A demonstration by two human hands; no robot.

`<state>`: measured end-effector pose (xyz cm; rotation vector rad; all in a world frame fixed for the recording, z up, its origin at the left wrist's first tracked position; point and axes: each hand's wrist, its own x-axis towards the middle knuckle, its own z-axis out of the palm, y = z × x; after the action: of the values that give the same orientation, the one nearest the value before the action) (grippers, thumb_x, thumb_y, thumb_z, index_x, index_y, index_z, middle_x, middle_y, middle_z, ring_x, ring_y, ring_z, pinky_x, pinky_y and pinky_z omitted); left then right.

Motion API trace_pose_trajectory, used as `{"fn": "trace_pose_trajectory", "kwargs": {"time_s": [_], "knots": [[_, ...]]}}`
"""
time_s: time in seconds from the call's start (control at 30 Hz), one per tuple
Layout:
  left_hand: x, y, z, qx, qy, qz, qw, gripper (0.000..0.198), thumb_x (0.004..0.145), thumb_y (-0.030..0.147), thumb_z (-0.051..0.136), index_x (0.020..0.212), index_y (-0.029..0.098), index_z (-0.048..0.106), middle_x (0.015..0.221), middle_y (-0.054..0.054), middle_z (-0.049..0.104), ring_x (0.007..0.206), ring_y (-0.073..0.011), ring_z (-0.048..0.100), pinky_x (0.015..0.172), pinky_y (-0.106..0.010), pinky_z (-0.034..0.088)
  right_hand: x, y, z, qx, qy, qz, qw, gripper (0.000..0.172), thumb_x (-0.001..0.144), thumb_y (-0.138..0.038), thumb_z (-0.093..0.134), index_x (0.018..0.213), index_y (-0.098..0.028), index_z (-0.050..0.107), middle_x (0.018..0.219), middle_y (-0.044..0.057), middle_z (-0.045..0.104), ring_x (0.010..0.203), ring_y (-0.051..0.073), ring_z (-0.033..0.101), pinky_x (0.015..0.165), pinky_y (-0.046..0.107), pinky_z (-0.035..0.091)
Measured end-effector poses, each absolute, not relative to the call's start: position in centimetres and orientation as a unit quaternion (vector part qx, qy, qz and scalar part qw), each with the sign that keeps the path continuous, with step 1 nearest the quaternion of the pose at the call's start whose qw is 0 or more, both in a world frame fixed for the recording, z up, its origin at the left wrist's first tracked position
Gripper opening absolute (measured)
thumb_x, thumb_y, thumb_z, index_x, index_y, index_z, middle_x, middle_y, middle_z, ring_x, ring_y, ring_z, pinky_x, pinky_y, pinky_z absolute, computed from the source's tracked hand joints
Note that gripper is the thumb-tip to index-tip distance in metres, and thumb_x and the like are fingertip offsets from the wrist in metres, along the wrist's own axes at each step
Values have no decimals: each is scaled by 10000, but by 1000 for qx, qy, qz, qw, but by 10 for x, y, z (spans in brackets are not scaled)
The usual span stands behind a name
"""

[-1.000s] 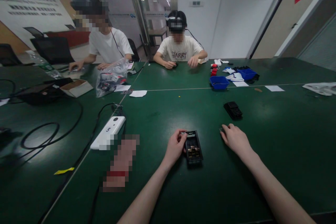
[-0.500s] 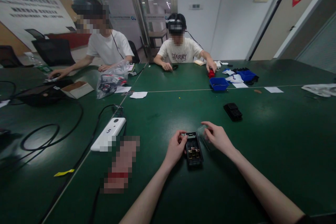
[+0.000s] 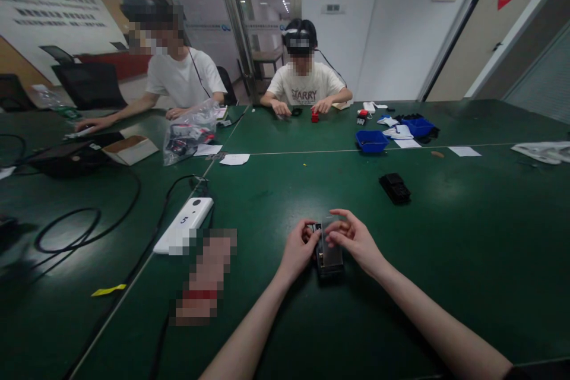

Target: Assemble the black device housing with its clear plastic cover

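Note:
My left hand [image 3: 301, 248] is closed on the upper left edge of a small black box [image 3: 330, 271], thumb on its rim. Over the box's open face lies or hovers a clear plastic cover [image 3: 332, 254], and I cannot tell whether it touches the rim. My right hand [image 3: 354, 240] pinches this cover by its upper right part, with the forefinger stretched out. Brassy metal parts inside the box show only at the cover's left side. Farther right on the green table rests another black object [image 3: 395, 189], away from both hands.
To the left lie a white power bank [image 3: 184, 225] marked 5, a blurred-out reddish thing [image 3: 209, 273], a yellow strip [image 3: 109, 290] and black cables [image 3: 89, 243]. A blue tray [image 3: 372, 142] stands ahead. Two people sit across the green table [image 3: 276, 190], one handling a red piece [image 3: 314, 116].
My right hand has brought the clear cover leftward from beside the black box to over it. My left hand stays in place. The person opposite has moved a red piece toward their other hand.

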<state>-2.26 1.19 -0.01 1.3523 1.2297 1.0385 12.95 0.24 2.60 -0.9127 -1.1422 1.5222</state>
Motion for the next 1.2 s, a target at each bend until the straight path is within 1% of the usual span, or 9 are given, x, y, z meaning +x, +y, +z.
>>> {"fn": "trace_pose_trajectory", "kwargs": {"time_s": [0.33,0.5,0.67,0.77,0.87,0.97,1.07,1.2], "knots": [[-24,12,-1,563,505,428,495,246,756,319,550,931,147,529,565,63,461,444,-78,457,415,-176,374,128,1,21,-377,-496,629,465,394,710,-237,642,1054,-237,449,756,-26,595,688,129,623,646,289,527],[-24,12,-2,563,506,426,496,253,752,327,565,926,147,524,566,62,464,456,-82,474,431,-181,382,126,-1,21,-388,-524,611,449,368,728,-243,617,1052,-240,444,764,-26,585,673,123,618,670,299,534],[-24,12,-2,560,506,421,503,257,757,332,559,934,152,516,565,66,465,441,-83,479,415,-181,386,128,-1,20,-393,-549,595,436,362,743,-215,585,1075,-239,442,755,-31,571,670,114,604,666,280,515],[-24,11,-1,560,507,420,503,243,761,323,556,930,154,514,558,70,458,426,-76,468,401,-174,381,131,-1,23,-419,-591,546,421,362,755,-201,559,1099,-226,450,781,-16,581,710,125,593,668,279,491],[-24,10,1,554,510,415,511,250,767,328,550,942,153,509,559,72,457,409,-74,459,383,-175,382,135,0,26,-464,-659,446,390,360,762,-202,553,1115,-219,481,825,8,598,758,146,575,703,305,464],[-24,10,2,552,508,415,514,247,768,325,549,941,152,516,566,68,463,405,-73,465,381,-174,386,139,2,26,-485,-706,363,368,349,756,-222,577,1100,-228,520,972,47,595,908,186,549,790,349,440],[-24,10,2,555,506,419,510,231,770,317,549,932,155,523,575,63,473,402,-68,470,388,-169,386,142,4,23,-476,-721,351,362,335,760,-236,578,1091,-228,533,1094,66,554,1042,206,505,862,370,420],[-25,10,-1,551,498,422,520,229,795,335,515,939,156,520,588,54,496,388,-66,479,379,-168,382,143,6,19,-467,-717,370,361,346,769,-238,568,1112,-225,528,1121,67,543,1066,198,508,893,368,415]]}}
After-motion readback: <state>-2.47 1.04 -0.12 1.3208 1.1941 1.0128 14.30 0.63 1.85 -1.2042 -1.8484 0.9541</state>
